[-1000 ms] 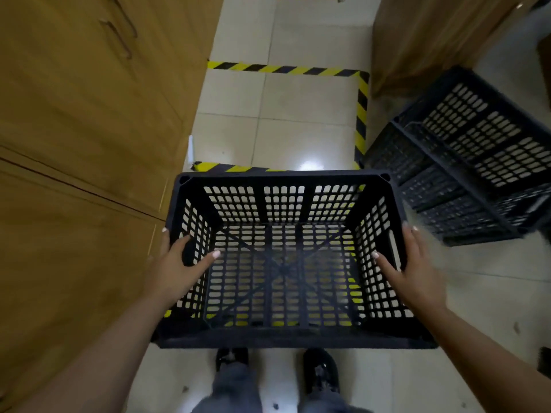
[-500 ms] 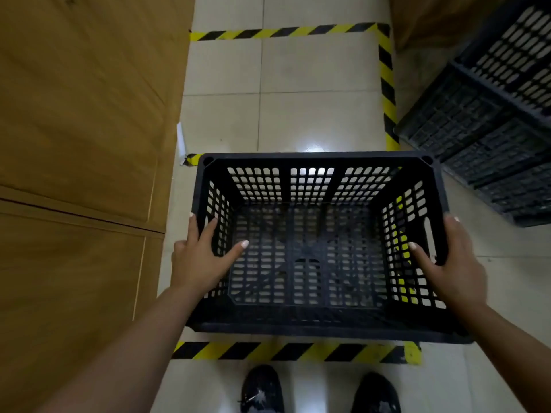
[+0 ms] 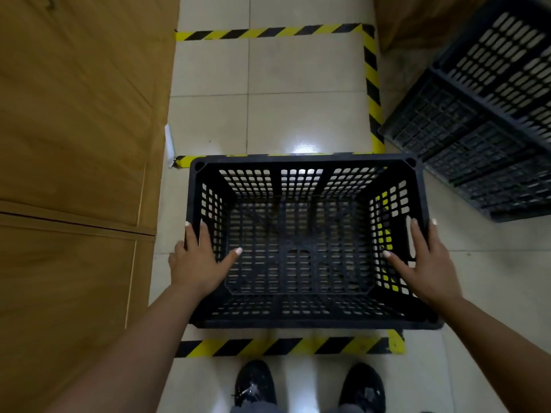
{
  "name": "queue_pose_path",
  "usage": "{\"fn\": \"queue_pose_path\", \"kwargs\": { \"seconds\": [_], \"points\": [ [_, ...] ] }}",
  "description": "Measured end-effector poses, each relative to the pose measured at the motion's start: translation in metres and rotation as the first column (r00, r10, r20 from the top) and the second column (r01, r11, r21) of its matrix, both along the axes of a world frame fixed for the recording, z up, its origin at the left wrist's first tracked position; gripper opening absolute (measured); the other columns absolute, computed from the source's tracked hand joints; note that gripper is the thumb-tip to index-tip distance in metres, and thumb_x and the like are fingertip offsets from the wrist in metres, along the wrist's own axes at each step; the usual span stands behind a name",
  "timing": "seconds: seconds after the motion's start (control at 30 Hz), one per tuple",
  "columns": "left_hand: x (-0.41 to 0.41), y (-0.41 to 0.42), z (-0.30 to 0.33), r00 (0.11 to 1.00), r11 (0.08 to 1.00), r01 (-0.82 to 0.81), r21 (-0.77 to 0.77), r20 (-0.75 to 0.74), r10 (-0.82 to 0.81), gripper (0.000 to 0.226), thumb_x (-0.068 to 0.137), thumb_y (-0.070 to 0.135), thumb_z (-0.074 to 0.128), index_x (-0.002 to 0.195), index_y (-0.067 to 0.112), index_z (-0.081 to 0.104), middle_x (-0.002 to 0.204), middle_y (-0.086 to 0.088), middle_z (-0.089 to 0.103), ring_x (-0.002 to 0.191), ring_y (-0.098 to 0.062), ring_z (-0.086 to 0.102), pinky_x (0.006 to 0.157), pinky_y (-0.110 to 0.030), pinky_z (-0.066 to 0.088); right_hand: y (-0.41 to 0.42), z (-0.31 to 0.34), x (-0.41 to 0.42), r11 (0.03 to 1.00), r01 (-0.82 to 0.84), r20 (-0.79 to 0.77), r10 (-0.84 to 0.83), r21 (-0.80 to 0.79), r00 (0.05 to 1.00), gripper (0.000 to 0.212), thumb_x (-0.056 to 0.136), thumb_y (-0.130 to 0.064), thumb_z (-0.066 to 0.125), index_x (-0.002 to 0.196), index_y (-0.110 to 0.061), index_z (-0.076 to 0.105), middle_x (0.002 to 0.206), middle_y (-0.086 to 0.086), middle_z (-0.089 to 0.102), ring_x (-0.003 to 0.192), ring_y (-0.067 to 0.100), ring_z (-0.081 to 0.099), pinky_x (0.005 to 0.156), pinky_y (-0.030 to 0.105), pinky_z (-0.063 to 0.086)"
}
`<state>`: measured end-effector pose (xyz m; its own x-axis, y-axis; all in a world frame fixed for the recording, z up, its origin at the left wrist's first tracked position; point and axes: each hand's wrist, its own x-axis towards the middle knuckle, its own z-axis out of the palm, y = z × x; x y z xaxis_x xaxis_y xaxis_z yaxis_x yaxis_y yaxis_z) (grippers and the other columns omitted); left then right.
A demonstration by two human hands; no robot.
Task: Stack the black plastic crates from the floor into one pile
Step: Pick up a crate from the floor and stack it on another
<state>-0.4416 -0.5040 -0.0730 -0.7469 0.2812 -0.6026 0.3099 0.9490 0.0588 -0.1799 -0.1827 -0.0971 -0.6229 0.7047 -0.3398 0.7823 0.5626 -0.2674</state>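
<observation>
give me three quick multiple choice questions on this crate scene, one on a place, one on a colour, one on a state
1. Where do the other black crates lie relative to the held crate?
A. far right
B. far left
C. inside it

2. What colours is the floor tape?
A. red and white
B. yellow and black
C. plain blue

3. How is the held crate gripped?
A. one hand on the near rim
B. not touched
C. both hands on its side walls

Key: 1 A, the crates lie at the upper right edge. 2 B, the stripes alternate yellow and black. 3 C, the left hand and right hand each grip a side wall, thumbs inside.
</observation>
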Motion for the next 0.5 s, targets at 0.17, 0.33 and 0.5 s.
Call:
{"fn": "queue_pose_path", "kwargs": {
  "seconds": [0.17,0.33,0.5],
  "points": [
    [0.033,0.034,0.069,0.999,0.981,0.045,0.186,0.017,-0.049,0.095,0.086,0.071,0.031,0.152,0.008,0.005,0.161,-0.013,0.007,0.146,-0.028,0.015,0.115,-0.05,0.023,-0.005,0.07,0.001,0.993,-0.11,0.019,0.11,0.029,0.994,0.091,0.079,-0.078,0.026,0.152,-0.024,0.019,0.159,0.015,0.015,0.145,0.031,0.015,0.115,0.05,0.02],
    [0.076,0.078,0.172,0.983,0.927,0.163,0.337,0.028,-0.183,0.083,0.091,0.062,0.033,0.153,0.013,0.01,0.161,-0.007,0.012,0.147,-0.022,0.015,0.118,-0.039,0.018,-0.014,0.179,0.013,0.992,-0.127,-0.054,0.127,0.013,0.99,0.086,0.081,-0.075,0.029,0.151,-0.025,0.022,0.16,0.011,0.013,0.147,0.027,0.01,0.117,0.047,0.013],
    [0.111,0.128,0.267,0.947,0.852,0.291,0.435,-0.002,-0.322,0.083,0.09,0.066,0.029,0.153,0.015,0.012,0.16,-0.004,0.018,0.146,-0.019,0.018,0.118,-0.039,0.02,-0.009,0.275,0.057,0.999,0.007,-0.1,-0.004,0.033,0.995,0.085,0.081,-0.074,0.028,0.15,-0.024,0.026,0.159,0.011,0.016,0.147,0.029,0.013,0.116,0.047,0.015]
  ]
}}
